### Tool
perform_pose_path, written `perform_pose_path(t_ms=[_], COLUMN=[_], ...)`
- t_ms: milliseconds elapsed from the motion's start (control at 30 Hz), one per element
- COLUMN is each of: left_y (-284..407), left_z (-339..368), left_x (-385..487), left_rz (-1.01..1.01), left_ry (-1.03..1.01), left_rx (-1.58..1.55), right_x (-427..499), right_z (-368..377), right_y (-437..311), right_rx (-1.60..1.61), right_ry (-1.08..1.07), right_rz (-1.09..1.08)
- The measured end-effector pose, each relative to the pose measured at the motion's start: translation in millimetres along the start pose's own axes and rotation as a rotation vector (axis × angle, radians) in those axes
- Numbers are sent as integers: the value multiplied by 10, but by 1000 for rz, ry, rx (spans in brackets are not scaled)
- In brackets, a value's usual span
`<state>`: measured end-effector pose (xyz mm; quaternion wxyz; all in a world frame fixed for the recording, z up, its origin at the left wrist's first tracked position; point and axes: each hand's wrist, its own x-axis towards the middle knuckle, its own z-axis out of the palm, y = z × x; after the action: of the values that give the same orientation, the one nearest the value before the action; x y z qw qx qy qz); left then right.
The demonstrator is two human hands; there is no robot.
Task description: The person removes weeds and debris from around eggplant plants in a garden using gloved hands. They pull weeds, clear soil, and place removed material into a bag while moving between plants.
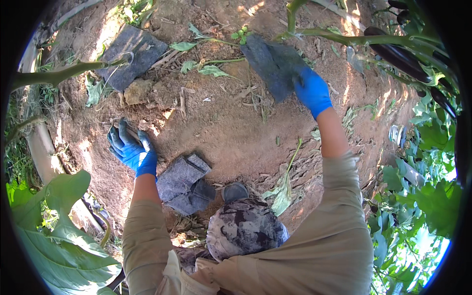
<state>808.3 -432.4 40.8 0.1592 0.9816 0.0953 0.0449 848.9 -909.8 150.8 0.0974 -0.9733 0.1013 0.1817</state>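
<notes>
My right hand (312,90), in a blue glove, grips the lower right edge of a dark grey felt-like sheet (267,64) against the soil. To the left, my gloved left hand (134,149) is low over the bare ground with its fingers apart and nothing in them; dirt darkens its fingertips. Whether they touch the soil I cannot tell. A folded bundle of the same grey material (186,182) lies just right of my left wrist. Another flat grey piece (132,55) lies at the upper left, partly under a plant stem.
A thick green branch (332,35) crosses the upper right, with dark purple eggplants (400,57) hanging from it. Another stem (59,76) juts in from the left. Large leaves (66,236) fill the lower left. Plucked leaves (282,193) and a clod (138,92) lie on the soil.
</notes>
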Motion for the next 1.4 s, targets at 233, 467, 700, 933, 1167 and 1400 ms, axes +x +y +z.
perform_pose_path(t_ms=[233,467,700,933,1167,1400], left_y=[24,17,15,27,21,3], left_z=[-27,-15,-26,-47,-34,-29], left_x=[12,7,8,12,4,11], left_rz=[22,23,31,38,46,65], left_ry=[14,20,6,1,16,19], left_rx=[-13,1,-8,-12,-7,-20], right_x=[1068,1538,1255,1025,978,1047], right_z=[403,417,480,469,402,593], right_y=[272,572,346,169,136,313], right_rx=[151,322,664,318,-12,282], right_ry=[67,252,389,127,135,365], right_rz=[247,435,257,268,98,-107])
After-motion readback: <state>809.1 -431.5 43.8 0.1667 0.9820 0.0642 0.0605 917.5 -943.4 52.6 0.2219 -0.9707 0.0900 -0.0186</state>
